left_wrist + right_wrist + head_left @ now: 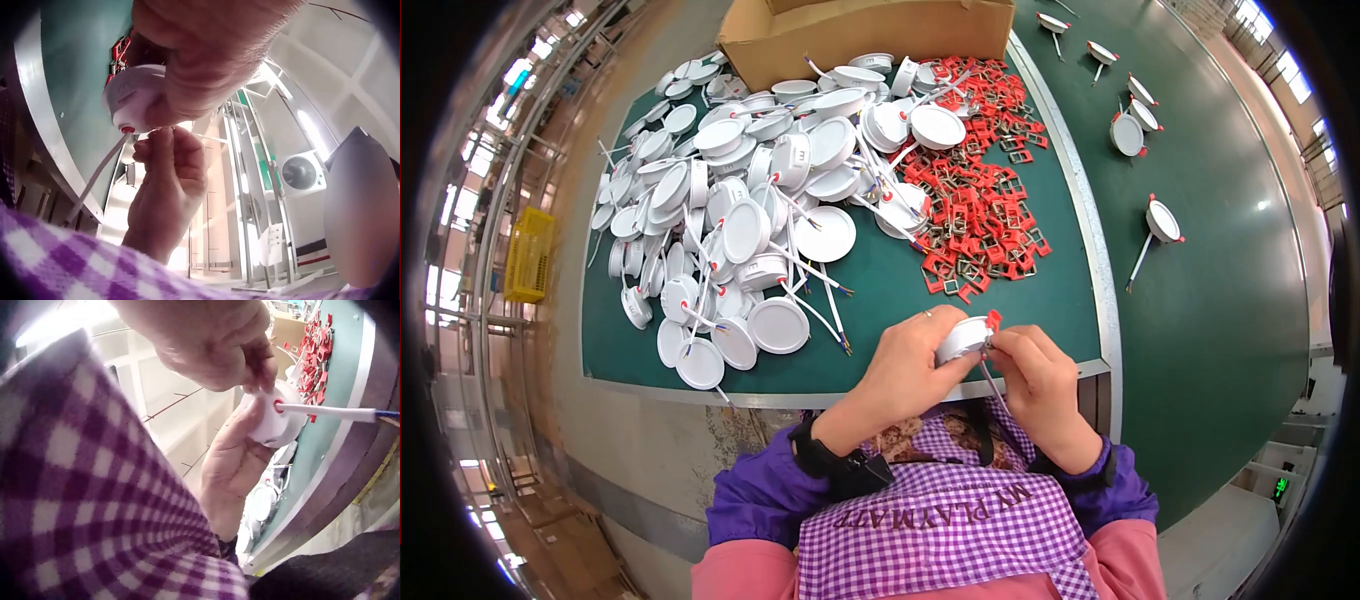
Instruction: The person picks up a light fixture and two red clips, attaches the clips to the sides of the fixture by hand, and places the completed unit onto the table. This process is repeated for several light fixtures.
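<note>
A round white downlight with a cable hanging from its back is held just off the table's front edge. My left hand grips it by the rim and body, thumb on the near side. At its right side sits a small red clip with metal on it. There my right hand pinches with thumb and forefinger, close against the housing; the fingers hide most of what they hold. From the right wrist view, the cable leaves a red grommet beside the right fingertips.
A big heap of white downlights with cables covers the table's left side. Beside it lies a pile of red clips, a cardboard box behind. On the green surface to the right stand several downlights with red clips fitted.
</note>
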`<state>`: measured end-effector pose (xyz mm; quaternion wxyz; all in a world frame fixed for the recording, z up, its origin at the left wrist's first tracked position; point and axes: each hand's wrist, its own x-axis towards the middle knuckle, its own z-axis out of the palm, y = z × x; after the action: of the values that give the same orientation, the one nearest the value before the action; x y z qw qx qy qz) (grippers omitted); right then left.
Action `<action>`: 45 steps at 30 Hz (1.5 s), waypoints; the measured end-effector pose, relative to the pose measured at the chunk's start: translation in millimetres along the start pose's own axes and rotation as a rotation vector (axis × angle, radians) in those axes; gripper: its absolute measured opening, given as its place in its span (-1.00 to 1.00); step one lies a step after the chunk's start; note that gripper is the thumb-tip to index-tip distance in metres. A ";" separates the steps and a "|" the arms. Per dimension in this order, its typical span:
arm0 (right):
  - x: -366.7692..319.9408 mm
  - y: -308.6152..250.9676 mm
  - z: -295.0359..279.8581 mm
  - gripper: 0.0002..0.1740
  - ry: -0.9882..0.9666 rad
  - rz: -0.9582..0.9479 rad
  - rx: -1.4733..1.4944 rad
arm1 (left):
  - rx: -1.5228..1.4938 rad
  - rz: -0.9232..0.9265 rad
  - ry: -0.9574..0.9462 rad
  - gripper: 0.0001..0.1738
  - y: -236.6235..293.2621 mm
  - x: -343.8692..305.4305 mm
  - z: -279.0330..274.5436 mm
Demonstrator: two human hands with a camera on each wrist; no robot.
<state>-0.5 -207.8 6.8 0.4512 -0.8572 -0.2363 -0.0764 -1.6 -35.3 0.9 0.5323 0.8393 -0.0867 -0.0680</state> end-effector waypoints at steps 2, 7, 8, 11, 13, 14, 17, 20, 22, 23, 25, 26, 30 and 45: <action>2.9 3.6 -2.7 -0.77 -0.029 0.015 0.050 | -0.092 -0.051 -0.055 -0.69 -1.4 -0.4 -3.8; 3.8 14.0 -0.5 -0.70 -0.058 -0.031 0.103 | -0.176 -0.077 -0.109 -0.72 -6.0 -7.2 -7.4; 3.7 11.0 -0.9 -0.70 -0.057 -0.027 0.102 | -0.163 -0.087 -0.091 -0.73 -3.2 -8.9 -7.5; 5.6 1.8 -5.2 -0.63 -0.076 0.358 0.444 | -0.127 -0.081 -0.074 -0.73 -1.6 -12.6 -7.4; 6.2 3.7 -9.2 -0.56 -0.222 0.506 0.528 | -0.103 -0.067 -0.068 -0.73 -2.2 -15.3 -7.8; 6.9 2.9 -9.7 -0.56 -0.225 0.503 0.526 | -0.117 -0.044 -0.065 -0.70 -2.5 -16.0 -8.4; 7.2 1.2 -8.8 -0.56 -0.249 0.473 0.512 | -0.162 -0.043 -0.061 -0.67 -0.3 -19.7 -9.8; 8.6 0.6 -7.2 -0.55 -0.306 0.442 0.465 | -0.129 -0.017 -0.081 -0.67 -3.5 -21.8 -12.8; 10.3 -0.1 -7.2 -0.55 -0.352 0.374 0.367 | -0.062 0.031 -0.095 -0.67 -7.0 -23.2 -15.3; 11.5 -2.5 -6.5 -0.55 -0.355 0.376 0.366 | -0.102 0.022 -0.090 -0.66 -7.8 -24.6 -15.4; 17.7 -7.9 -4.8 -0.58 -0.358 0.464 0.357 | -0.144 0.017 -0.084 -0.66 -11.0 -26.1 -13.8; 20.7 -6.9 -4.9 -0.58 -0.359 0.461 0.354 | -0.234 -0.038 -0.081 -0.67 -15.6 -27.6 -11.1; 32.6 8.5 -6.1 -0.61 -0.466 0.354 0.312 | -0.319 -0.084 -0.061 -0.68 -20.3 -27.4 -18.7; 52.1 44.1 22.2 -0.88 -0.571 0.153 -0.313 | -1.269 -0.349 0.240 -0.44 -44.3 -27.6 -43.3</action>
<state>64.3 -193.5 -20.7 0.2342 -0.9181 -0.2734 0.1656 -16.3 27.4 -20.2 0.9100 0.3668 0.1671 -0.0970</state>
